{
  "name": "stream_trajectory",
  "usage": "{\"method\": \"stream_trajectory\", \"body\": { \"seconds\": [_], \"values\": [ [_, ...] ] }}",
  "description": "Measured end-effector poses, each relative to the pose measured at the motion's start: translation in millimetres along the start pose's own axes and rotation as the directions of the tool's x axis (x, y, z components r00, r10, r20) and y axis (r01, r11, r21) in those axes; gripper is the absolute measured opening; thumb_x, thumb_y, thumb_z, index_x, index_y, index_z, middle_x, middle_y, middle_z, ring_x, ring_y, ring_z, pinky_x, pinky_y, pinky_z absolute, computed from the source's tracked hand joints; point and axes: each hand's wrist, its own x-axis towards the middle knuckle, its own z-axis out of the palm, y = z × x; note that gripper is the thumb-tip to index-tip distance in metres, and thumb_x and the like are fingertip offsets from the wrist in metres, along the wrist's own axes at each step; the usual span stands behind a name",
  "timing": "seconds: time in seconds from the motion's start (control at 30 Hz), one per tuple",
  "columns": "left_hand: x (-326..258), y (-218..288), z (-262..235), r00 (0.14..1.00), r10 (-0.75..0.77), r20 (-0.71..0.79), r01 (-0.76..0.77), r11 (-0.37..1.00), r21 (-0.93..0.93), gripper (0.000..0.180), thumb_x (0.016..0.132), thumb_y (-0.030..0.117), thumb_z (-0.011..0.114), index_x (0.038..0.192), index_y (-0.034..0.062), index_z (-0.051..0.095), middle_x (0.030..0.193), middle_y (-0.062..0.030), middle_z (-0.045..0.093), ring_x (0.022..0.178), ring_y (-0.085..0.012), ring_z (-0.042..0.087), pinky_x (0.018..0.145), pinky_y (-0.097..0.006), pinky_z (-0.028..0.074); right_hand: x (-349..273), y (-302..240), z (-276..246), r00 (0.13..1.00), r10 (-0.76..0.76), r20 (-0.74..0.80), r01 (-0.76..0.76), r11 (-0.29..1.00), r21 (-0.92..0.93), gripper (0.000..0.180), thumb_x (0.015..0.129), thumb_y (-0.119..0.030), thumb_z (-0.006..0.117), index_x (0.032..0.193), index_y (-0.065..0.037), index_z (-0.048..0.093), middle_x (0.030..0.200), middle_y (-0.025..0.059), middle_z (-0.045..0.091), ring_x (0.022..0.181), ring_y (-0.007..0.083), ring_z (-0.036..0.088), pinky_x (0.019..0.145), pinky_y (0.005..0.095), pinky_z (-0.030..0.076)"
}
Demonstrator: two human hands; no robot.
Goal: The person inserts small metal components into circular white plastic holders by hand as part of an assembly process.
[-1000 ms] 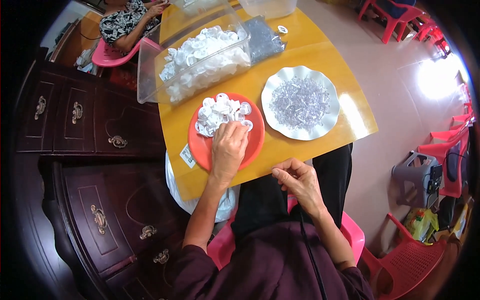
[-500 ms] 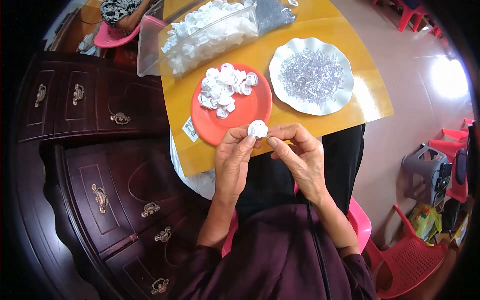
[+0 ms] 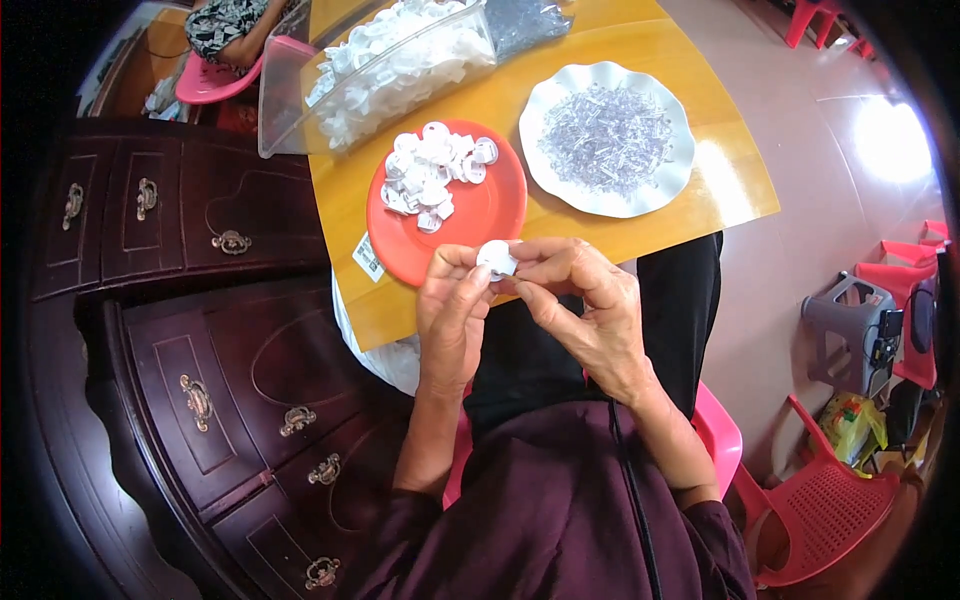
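Note:
Between the thumb and forefinger of my left hand (image 3: 452, 315) is a small round white plastic part (image 3: 497, 257), held up over the table's near edge. My right hand (image 3: 590, 305) is pinched closed against that part's right side; whatever its fingertips hold is too small to make out. Just beyond, a red plate (image 3: 400, 245) bears a heap of similar white parts (image 3: 425, 175). Farther right stands a white scalloped dish (image 3: 536, 105) with many small clear plastic pieces (image 3: 605, 140) in it.
A clear plastic bin (image 3: 280, 115) full of white parts stands at the far left of the yellow table (image 3: 710, 130), beside a grey bag (image 3: 525, 25). Dark wooden drawers (image 3: 210, 370) are close on my left. A person's arm (image 3: 250, 45) shows at the far left.
The view has shifted slightly, so the tabletop appears a little farther left. My right fingertips have closed in against the white part, which is tilted a little differently.

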Motion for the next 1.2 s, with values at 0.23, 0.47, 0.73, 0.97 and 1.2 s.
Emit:
{"method": "stream_trajectory", "body": {
  "seconds": [0.23, 0.47, 0.73, 0.97, 1.2],
  "values": [
    [0.5, -3.5, -1.1, 0.999, 0.012, 0.031, -0.015, 0.997, 0.076, 0.033, 0.101, 0.017, 0.052, 0.131, 0.0016, 0.052, 0.121, -0.0185, 0.062, 0.093, -0.0142, 0.06, 0.078, -0.028, 0.05, -2.1, -1.8, 0.6, 0.992, 0.119, -0.05, -0.109, 0.978, 0.179, 0.01, 0.085, -0.001, 0.069, 0.094, 0.001, 0.064, 0.106, 0.0135, 0.069, 0.085, 0.0165, 0.07, 0.07, 0.0272, 0.059],
    [2.2, -5.6, -0.9, 0.998, 0.008, 0.062, -0.012, 0.998, 0.057, 0.034, 0.102, 0.022, 0.051, 0.129, 0.0014, 0.055, 0.116, -0.0167, 0.065, 0.087, -0.0131, 0.059, 0.074, -0.027, 0.048, -1.9, -4.8, -2.6, 0.993, 0.109, -0.042, -0.106, 0.992, 0.073, 0.011, 0.084, -0.004, 0.07, 0.091, 0.0, 0.063, 0.097, 0.0109, 0.069, 0.084, 0.0176, 0.069, 0.067, 0.0281, 0.058],
    [2.0, -2.7, 2.4, 0.996, 0.021, 0.081, -0.029, 0.995, 0.099, 0.035, 0.102, 0.023, 0.052, 0.129, 0.0008, 0.057, 0.115, -0.0147, 0.065, 0.088, -0.012, 0.057, 0.075, -0.026, 0.047, -1.1, -9.4, -4.2, 0.994, 0.094, -0.046, -0.094, 0.995, 0.013, 0.01, 0.083, -0.004, 0.07, 0.09, 0.0, 0.063, 0.095, 0.0104, 0.069, 0.084, 0.0183, 0.068, 0.065, 0.0282, 0.057],
    [2.8, 1.5, 3.4, 0.994, 0.031, 0.107, -0.047, 0.989, 0.143, 0.033, 0.101, 0.021, 0.054, 0.127, 0.0006, 0.058, 0.114, -0.0127, 0.064, 0.089, -0.0115, 0.057, 0.075, -0.025, 0.046, -0.5, -14.7, -7.9, 0.99, 0.138, -0.022, -0.137, 0.99, 0.038, 0.009, 0.083, -0.003, 0.07, 0.09, -0.001, 0.064, 0.096, 0.0099, 0.069, 0.084, 0.0169, 0.068, 0.063, 0.027, 0.056],
    [5.6, 2.4, 3.7, 0.986, 0.064, 0.155, -0.099, 0.969, 0.227, 0.031, 0.096, 0.014, 0.061, 0.123, -0.0017, 0.061, 0.112, -0.0095, 0.062, 0.09, -0.0125, 0.058, 0.073, -0.024, 0.047, -3.2, -15.0, -13.8, 0.989, 0.149, -0.01, -0.149, 0.989, -0.011, 0.009, 0.085, -0.002, 0.069, 0.092, -0.001, 0.064, 0.094, 0.0081, 0.07, 0.084, 0.0161, 0.068, 0.064, 0.0269, 0.055]
  ]
}}
